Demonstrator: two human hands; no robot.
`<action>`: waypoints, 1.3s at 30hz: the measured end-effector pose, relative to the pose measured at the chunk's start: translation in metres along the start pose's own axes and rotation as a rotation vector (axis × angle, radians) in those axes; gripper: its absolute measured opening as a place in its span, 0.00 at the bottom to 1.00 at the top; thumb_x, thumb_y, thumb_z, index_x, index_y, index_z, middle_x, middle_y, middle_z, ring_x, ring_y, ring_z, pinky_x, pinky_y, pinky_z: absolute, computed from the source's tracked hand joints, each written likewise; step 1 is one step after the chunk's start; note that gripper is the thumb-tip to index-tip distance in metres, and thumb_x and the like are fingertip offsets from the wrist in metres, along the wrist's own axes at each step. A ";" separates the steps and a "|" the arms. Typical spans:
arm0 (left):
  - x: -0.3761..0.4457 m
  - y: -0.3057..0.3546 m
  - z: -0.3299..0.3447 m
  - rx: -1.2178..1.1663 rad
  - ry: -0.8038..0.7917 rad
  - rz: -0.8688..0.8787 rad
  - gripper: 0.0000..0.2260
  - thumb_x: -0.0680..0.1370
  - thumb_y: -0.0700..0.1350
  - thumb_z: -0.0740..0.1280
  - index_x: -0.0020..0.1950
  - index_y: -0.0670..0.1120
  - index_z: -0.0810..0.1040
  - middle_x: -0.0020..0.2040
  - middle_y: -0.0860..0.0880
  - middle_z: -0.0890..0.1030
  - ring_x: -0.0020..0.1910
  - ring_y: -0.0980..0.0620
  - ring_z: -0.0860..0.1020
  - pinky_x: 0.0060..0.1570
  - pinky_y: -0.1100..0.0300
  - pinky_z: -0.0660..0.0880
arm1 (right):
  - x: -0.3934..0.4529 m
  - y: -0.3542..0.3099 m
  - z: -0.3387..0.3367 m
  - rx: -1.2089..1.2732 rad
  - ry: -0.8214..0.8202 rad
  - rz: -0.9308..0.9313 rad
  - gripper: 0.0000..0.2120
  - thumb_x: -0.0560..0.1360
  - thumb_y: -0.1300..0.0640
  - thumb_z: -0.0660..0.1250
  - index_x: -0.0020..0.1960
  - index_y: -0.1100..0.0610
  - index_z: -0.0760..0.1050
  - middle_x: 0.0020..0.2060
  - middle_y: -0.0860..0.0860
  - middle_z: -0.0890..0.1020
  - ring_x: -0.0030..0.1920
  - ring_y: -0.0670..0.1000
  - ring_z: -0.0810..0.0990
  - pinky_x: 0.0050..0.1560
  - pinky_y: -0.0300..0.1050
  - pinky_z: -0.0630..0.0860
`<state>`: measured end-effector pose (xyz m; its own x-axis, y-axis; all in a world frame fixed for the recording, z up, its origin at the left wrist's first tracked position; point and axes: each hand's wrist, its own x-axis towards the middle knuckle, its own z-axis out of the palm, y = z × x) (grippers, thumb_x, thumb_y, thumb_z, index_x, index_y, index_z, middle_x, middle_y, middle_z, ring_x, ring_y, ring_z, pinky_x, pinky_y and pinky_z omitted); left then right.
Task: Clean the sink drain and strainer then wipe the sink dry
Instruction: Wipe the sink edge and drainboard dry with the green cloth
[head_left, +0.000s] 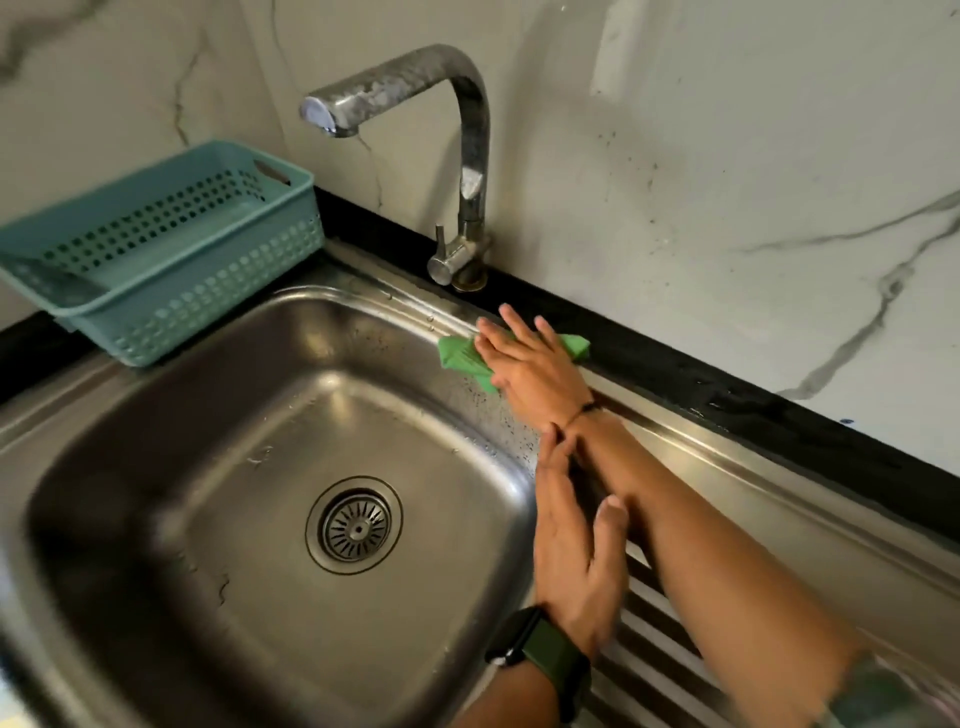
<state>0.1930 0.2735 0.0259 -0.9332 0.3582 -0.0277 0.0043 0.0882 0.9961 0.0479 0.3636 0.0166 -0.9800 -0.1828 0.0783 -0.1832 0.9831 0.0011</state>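
Stainless steel runs the whole way across: the sink (156, 467) has a deep square basin with rounded corners, a raised rim at the back, and a ribbed draining board to its right. The basin floor lies open, with only the strainer (356, 526) seated in the drain at its middle and a few water drops on the walls.

The green cloth (462, 358) lies on the back rim of the sink, at the basin's far right corner, just below the black counter strip. The right hand (524, 364) presses down on it with fingers straight and spread, pointing toward the wall; cloth shows on both sides of the hand. The left hand (571, 540) rests on the basin's right edge, fingers straight and loose, holding nothing, its fingertips near the right wrist.

The tap (467, 171) stands on the back rim just left of the cloth, its spout arching out over the basin. A teal perforated basket (156, 260) sits at the sink's far left corner, overhanging the rim, well apart from both hands.
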 end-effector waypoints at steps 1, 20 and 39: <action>0.000 0.002 0.000 0.007 0.004 0.000 0.25 0.70 0.64 0.51 0.68 0.66 0.53 0.75 0.58 0.54 0.73 0.61 0.57 0.72 0.54 0.59 | 0.007 -0.002 -0.001 -0.015 -0.006 -0.018 0.26 0.78 0.58 0.57 0.74 0.54 0.55 0.76 0.47 0.53 0.76 0.52 0.44 0.74 0.53 0.41; -0.003 -0.027 -0.018 0.895 0.004 -0.150 0.26 0.79 0.53 0.44 0.75 0.46 0.42 0.76 0.46 0.35 0.71 0.50 0.30 0.67 0.48 0.28 | -0.078 0.025 -0.030 -0.194 0.129 -0.015 0.13 0.70 0.53 0.70 0.51 0.58 0.81 0.58 0.55 0.80 0.53 0.62 0.78 0.45 0.57 0.74; 0.060 -0.012 -0.114 0.810 0.113 -0.075 0.26 0.80 0.52 0.48 0.75 0.44 0.47 0.76 0.43 0.40 0.75 0.46 0.38 0.69 0.50 0.36 | 0.031 -0.050 -0.017 -0.424 0.076 0.034 0.15 0.69 0.56 0.71 0.52 0.63 0.77 0.49 0.57 0.76 0.48 0.58 0.75 0.39 0.48 0.75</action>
<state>0.0958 0.1880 0.0219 -0.9717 0.2329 -0.0404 0.1580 0.7672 0.6217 0.0274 0.3093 0.0363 -0.9735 -0.1645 0.1589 -0.0875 0.9097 0.4060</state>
